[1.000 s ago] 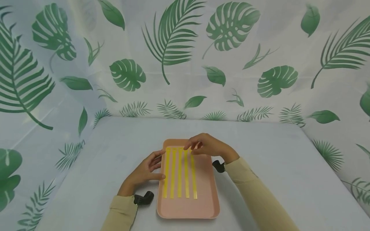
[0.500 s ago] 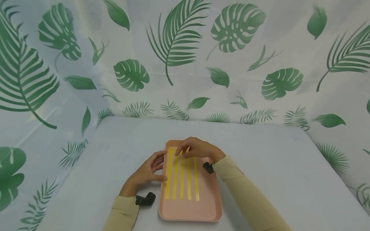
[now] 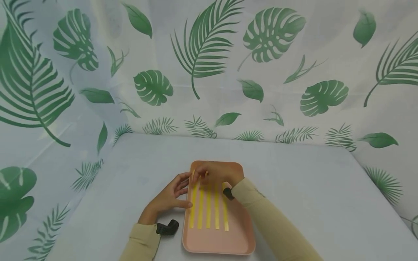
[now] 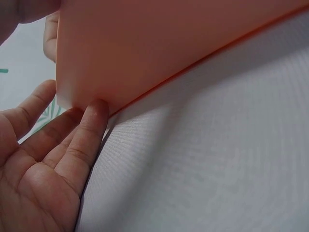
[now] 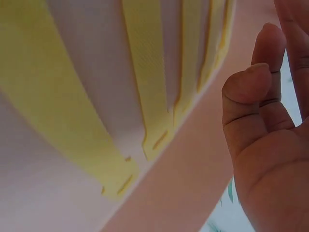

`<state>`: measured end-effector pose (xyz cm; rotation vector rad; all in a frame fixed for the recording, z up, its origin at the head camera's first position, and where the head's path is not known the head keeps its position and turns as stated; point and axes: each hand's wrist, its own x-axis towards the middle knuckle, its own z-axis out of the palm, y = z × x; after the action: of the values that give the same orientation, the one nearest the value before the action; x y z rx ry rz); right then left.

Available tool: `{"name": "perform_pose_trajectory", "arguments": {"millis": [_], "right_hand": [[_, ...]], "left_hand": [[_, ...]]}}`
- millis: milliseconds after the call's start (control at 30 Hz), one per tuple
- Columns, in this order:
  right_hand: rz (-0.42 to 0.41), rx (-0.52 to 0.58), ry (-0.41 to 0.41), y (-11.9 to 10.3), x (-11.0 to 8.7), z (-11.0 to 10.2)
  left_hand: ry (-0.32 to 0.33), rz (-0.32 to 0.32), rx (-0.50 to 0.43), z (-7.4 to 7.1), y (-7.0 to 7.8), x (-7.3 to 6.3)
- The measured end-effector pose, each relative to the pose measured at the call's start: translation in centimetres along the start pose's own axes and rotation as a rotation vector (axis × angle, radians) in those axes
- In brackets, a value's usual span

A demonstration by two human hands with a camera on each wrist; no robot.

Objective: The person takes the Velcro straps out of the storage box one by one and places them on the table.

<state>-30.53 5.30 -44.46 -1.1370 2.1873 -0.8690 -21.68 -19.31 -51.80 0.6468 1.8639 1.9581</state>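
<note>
Five long, flat yellow strips (image 3: 208,217) lie side by side, lengthwise, in a shallow pink rectangular tray (image 3: 218,244) with rounded corners, on the white cloth-covered bench (image 3: 326,188); the left hand (image 3: 168,195) rests against the tray's left side, its fingers spread and relaxed; the right hand (image 3: 217,172) is over the strips' far ends, its fingers loosely bent, nothing visible between them; whether their tips touch a strip, I cannot tell.
</note>
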Motion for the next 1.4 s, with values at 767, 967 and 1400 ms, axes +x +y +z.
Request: {"name": "perform_pose_trajectory", "arguments": {"millis": [767,967,1400], "right_hand": [[-0.151,-0.127,0.027,0.9,2.6,1.4],[-0.17,-0.165,0.04,0.6,2.7,1.5],[-0.184,-0.074,0.048,0.7,3.1,1.8]], "left_hand": [[-0.003,0.002,-0.018,0.0,0.4,0.1],[-0.008,0.006,-0.02,0.0,0.3,0.2],[-0.013,0.006,-0.035,-0.2,0.0,0.0]]}}
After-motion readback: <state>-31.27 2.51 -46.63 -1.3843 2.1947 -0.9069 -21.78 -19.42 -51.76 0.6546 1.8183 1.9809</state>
